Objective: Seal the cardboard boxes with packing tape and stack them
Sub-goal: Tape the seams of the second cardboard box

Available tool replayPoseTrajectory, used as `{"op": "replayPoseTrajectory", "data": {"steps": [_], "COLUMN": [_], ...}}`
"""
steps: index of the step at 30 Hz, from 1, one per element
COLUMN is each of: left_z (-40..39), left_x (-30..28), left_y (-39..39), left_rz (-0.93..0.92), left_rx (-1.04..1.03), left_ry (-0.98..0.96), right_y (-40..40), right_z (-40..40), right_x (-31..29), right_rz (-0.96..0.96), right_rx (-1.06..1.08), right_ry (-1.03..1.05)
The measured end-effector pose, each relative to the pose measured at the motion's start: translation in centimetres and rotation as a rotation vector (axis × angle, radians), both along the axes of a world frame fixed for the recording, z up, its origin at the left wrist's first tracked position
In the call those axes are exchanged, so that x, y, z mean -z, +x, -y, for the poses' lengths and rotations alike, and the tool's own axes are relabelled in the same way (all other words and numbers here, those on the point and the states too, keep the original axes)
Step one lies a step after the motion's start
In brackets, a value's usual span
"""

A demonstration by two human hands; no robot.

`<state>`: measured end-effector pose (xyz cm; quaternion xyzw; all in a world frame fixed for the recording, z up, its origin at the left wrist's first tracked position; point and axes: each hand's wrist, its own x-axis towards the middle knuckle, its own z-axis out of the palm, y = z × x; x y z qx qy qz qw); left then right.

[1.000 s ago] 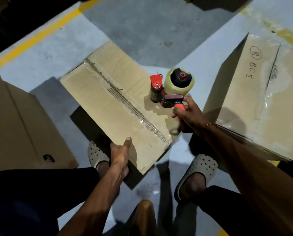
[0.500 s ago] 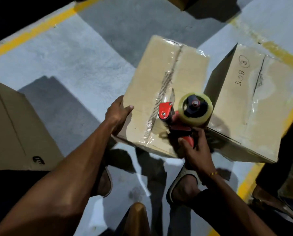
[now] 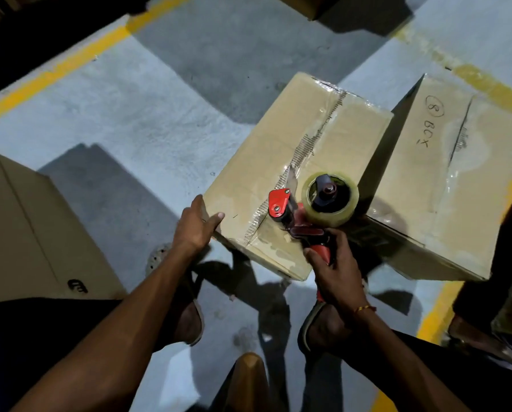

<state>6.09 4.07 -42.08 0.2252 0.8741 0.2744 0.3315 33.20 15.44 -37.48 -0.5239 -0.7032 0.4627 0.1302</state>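
A brown cardboard box sits on the floor in front of me, its top seam covered with clear tape. My left hand grips its near left corner, thumb on top. My right hand holds the red handle of a tape dispenser carrying a roll of clear tape. The dispenser's head rests on the box top near the front edge, by the seam. A second taped box, marked "8 BOX", stands touching the first on the right.
A large cardboard box lies at the left edge. Another box corner shows at the top. Yellow lines cross the grey concrete floor. My sandalled feet stand just below the box.
The box was swung round from the left and now lies against the marked box. My left hand shifted to its near left corner. The dispenser came down onto the box top.
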Motion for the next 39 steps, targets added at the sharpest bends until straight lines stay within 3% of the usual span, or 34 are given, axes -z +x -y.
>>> {"op": "replayPoseTrajectory", "data": {"steps": [4,6,9,12,14,18,24,27,39], "left_z": [0.0,-1.3,-3.6,-4.8,-4.6,-3.3,-1.9,-1.7,-2.2], "left_x": [-0.7,-2.4,-7.7,-12.2,-14.1,-15.5,-12.7,-11.5,-11.5], "left_y": [0.7,0.8,2.1,3.7,4.3,4.4,3.9,4.5,3.9], "left_rz": [-0.170,-0.179,0.289,0.666,0.778,0.826,1.075,1.077,0.950], "left_rx": [0.065,0.109,-0.117,-0.193,-0.188,-0.206,-0.496,-0.617,-0.411], "left_ry": [-0.182,-0.057,0.262,0.378,0.432,0.454,0.649,0.677,0.402], "right_y": [-0.5,-0.6,-0.6,-0.4,-0.2,0.5,0.5,0.2,-0.1], "right_z": [-0.6,-1.1,-1.7,-2.2,-2.4,-2.5,-1.8,-2.0,-2.9], "right_x": [-2.5,-4.3,-7.2,-9.8,-11.5,-13.8,-13.9,-13.9,-13.9], "right_rz": [0.045,0.051,0.004,0.017,0.007,0.054,0.058,0.005,0.027], "right_rx": [-0.065,-0.134,-0.264,-0.394,-0.470,-0.592,-0.603,-0.584,-0.665], "right_ry": [0.090,0.130,0.181,0.336,0.344,0.452,0.535,0.501,0.554]}}
